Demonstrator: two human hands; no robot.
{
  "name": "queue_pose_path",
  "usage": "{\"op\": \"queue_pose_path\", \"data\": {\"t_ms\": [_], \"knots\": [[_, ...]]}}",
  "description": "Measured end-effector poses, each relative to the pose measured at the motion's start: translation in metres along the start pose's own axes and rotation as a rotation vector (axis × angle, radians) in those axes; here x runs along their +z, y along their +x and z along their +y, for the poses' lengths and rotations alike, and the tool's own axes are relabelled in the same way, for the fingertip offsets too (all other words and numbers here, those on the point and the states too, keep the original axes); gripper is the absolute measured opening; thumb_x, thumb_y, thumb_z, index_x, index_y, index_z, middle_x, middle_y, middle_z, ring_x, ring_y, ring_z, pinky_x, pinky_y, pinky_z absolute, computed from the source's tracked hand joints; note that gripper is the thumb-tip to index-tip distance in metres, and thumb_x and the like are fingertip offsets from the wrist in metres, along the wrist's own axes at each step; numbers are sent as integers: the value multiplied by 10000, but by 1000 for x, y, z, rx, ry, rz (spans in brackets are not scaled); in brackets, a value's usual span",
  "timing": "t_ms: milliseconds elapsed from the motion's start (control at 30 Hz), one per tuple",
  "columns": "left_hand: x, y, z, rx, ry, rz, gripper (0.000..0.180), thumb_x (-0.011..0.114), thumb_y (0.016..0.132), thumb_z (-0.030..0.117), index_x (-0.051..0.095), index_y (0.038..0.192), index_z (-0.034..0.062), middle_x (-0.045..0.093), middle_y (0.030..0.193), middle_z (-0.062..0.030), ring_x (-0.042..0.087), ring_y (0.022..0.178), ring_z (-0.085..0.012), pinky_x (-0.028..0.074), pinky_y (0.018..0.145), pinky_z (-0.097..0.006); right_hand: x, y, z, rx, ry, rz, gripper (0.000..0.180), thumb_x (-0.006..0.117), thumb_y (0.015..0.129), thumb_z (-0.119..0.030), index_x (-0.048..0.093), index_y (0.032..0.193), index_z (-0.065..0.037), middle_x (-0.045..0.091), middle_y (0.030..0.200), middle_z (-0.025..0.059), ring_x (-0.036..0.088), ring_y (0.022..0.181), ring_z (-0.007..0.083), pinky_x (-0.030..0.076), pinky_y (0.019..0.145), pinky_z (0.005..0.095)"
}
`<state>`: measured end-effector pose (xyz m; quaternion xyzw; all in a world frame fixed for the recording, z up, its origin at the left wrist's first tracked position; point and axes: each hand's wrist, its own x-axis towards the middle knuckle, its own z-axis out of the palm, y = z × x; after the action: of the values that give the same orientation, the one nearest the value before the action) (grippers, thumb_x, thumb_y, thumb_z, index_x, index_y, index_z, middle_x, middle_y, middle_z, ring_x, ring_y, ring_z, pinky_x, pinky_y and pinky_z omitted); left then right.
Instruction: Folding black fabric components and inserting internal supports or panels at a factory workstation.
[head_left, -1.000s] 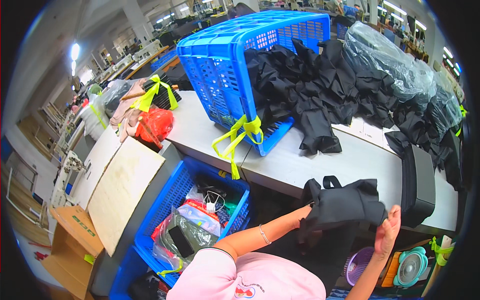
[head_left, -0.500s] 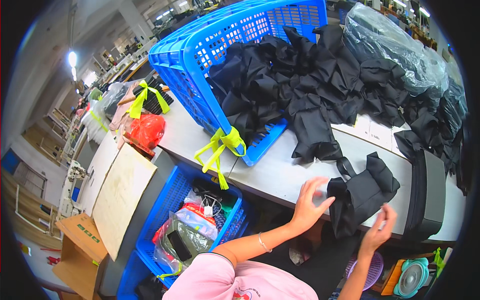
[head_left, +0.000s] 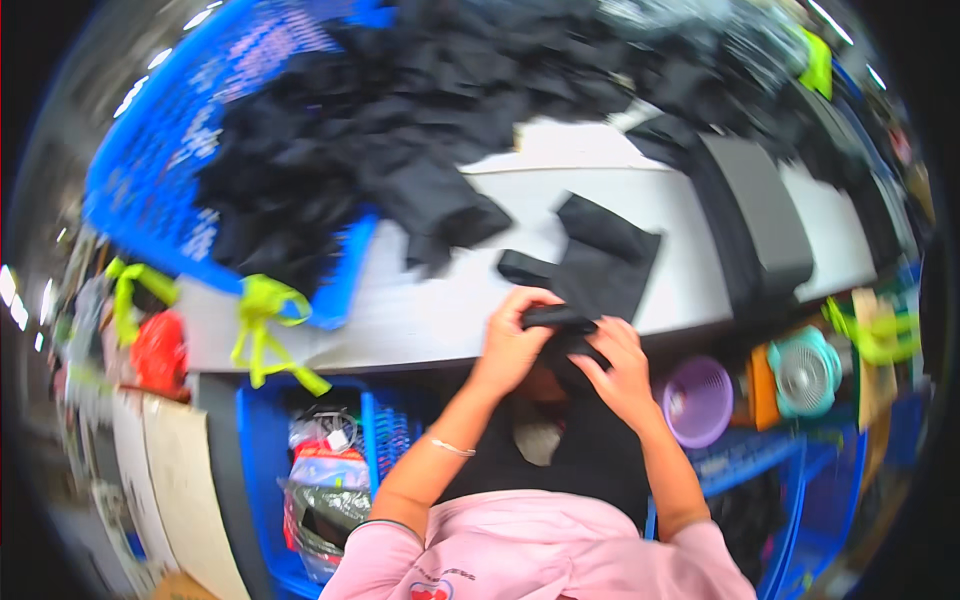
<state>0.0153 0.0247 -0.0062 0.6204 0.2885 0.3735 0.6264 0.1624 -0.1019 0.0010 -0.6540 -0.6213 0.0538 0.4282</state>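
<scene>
Cloth (head_left: pixel 605 268), black and creased, lay at the near edge of the pale bench (head_left: pixel 690 290), its upper part spread on the top and its lower end bunched in both hands right by that edge. A short dark strap (head_left: pixel 525 267) stuck out from its left side. The left hand (head_left: pixel 510 345) had a narrow grip, fingers and thumb closed on the bunched end; a thin bracelet (head_left: pixel 453 447) circled that wrist. The right hand (head_left: pixel 622 368) held the same end from the other side, its grip a little wider, thumb below and fingers above with the cloth between them.

Farther back, a heap (head_left: pixel 430 100) of similar black pieces ran along the bench toward its far edge, spilling from a blue crate (head_left: pixel 150 180) tipped on its side at the left. A yellow ribbon (head_left: pixel 265 297) was tied to the crate's rim and hung over the near edge. A clear plastic bag (head_left: pixel 680 18) sat beyond the heap. To the right of the cloth, apart from it, a black and grey case (head_left: pixel 755 210) stood with its front end close to the near edge. Below that edge, a blue basket (head_left: pixel 252 470) with wrapped items was on the left, and a purple basket (head_left: pixel 718 405) and a teal fan (head_left: pixel 805 368) were on the right.
</scene>
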Motion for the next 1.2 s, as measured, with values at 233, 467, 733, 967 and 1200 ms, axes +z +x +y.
{"op": "queue_pose_path", "data": {"t_ms": [233,467,733,967,1200], "knots": [[-13,9,37,84,436,-654,357,816,797,155,669,1100,35,615,1031,-46,549,1018,-178,474,862,-307,-21,8,26,152,56,104,204,729,760,-51,632,929,7,646,931,118,629,906,329,501,797,403],[-14,16,40,-230,126,-862,241,775,834,120,593,969,37,578,925,-21,540,917,-128,467,822,-296,-28,8,30,244,220,36,201,717,797,-47,643,978,4,647,916,117,649,854,263,509,801,334],[6,10,43,-71,265,-550,185,697,816,-9,548,921,19,539,827,-7,519,760,-93,457,704,-256,-31,16,11,423,612,91,225,772,832,-90,658,1002,2,666,902,37,601,854,100,489,792,264],[5,31,45,275,71,303,303,579,823,-147,582,1080,14,536,931,-3,479,650,-27,397,569,-168,-38,30,24,463,299,410,133,615,852,-10,631,984,-15,628,760,90,600,682,149,492,665,309],[16,18,-1,2,-55,133,353,802,835,100,617,1128,34,675,1053,-56,632,877,-98,498,714,-220,-26,15,39,612,858,79,146,627,909,-9,663,1051,-8,666,1017,-1,609,918,71,490,825,246]]}}
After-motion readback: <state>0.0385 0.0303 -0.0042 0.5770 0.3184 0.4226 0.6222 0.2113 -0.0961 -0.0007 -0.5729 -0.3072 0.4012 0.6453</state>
